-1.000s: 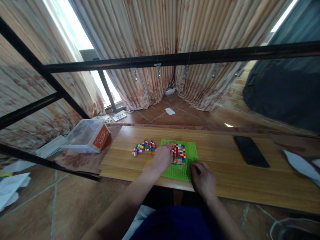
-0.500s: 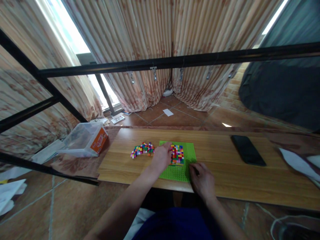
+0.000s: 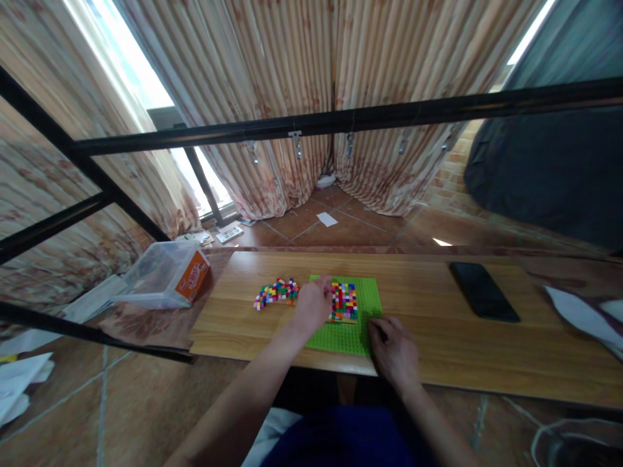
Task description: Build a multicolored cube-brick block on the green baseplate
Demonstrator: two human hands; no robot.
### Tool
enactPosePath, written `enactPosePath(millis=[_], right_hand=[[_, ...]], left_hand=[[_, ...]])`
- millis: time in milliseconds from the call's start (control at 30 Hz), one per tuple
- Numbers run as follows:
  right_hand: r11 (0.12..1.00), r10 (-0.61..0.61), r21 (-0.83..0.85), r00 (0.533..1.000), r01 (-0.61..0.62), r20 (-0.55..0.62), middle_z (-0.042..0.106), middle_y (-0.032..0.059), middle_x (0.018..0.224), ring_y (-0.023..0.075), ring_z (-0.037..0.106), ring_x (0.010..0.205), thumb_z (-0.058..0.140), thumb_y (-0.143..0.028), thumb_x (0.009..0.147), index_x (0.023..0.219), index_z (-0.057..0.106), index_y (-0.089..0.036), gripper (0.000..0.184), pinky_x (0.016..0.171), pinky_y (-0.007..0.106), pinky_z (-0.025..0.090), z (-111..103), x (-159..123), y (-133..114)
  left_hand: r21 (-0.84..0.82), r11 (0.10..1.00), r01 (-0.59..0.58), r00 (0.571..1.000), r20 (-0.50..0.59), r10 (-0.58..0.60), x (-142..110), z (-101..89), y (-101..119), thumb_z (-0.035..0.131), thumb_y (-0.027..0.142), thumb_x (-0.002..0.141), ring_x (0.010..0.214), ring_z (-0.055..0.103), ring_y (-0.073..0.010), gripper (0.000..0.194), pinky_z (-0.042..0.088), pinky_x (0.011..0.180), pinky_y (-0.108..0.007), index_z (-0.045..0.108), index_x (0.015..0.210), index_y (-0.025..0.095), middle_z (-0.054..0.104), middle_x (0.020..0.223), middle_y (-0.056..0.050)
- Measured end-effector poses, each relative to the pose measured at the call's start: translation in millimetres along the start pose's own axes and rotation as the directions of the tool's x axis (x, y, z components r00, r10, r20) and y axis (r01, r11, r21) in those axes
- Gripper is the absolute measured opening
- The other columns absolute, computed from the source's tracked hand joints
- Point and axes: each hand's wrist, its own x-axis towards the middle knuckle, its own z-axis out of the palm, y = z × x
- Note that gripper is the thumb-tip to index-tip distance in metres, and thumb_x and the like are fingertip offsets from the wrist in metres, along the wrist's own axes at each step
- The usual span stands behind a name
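A green studded baseplate (image 3: 335, 338) lies on a wooden board. On it stands a square block of small multicoloured building bricks (image 3: 344, 301). My left hand (image 3: 314, 303) reaches over the plate, its fingers pinched at the block's left side and hiding part of it. Whatever the fingertips hold is too small and covered to make out. At the plate's near right corner my right hand (image 3: 395, 350) rests with curled fingers, gripping the edge. Left of the plate, a loose pile of small bricks (image 3: 275, 292) is spread on the board.
On the right of the wooden board (image 3: 413, 282) lies a black phone (image 3: 483, 292), with white paper (image 3: 581, 314) beyond it. A clear plastic box (image 3: 163, 275) with an orange label sits off the left end. A black metal rail (image 3: 219, 133) crosses in front of the curtains.
The view has shifted slightly. My left hand has stayed at the block's left side with only a small movement, and my right hand has kept its place at the plate's corner.
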Motion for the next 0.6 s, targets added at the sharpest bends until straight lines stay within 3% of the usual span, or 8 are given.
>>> enactPosePath(millis=[367, 600], right_hand=[[1.0, 0.002, 0.006, 1.0, -0.002, -0.001, 0.069, 0.0083, 0.093, 0.0212, 0.063, 0.084, 0.045, -0.039, 0.093, 0.089, 0.072, -0.021, 0.033, 0.078, 0.034, 0.048, 0.1, 0.0, -0.1], [1.0, 0.016, 0.01, 1.0, -0.016, 0.01, 0.069, 0.008, 0.093, 0.0203, 0.063, 0.083, 0.046, -0.038, 0.094, 0.09, 0.072, -0.02, 0.032, 0.076, 0.032, 0.048, -0.6, -0.5, -0.9]], left_hand=[[-0.037, 0.998, 0.042, 0.999, -0.025, -0.043, 3.3, 0.8, -2.7, 0.055, 0.003, 0.08, 0.082, 0.071, -0.0175, 0.036, 0.055, 0.085, -0.031, 0.067, 0.111, 0.017, 0.076, 0.09, -0.005], [-0.08, 0.996, 0.025, 1.0, 0.017, -0.024, 3.3, -4.7, -2.4, 0.055, 0.005, 0.081, 0.082, 0.071, -0.0178, 0.034, 0.055, 0.083, -0.031, 0.066, 0.111, 0.015, 0.076, 0.091, -0.006]])
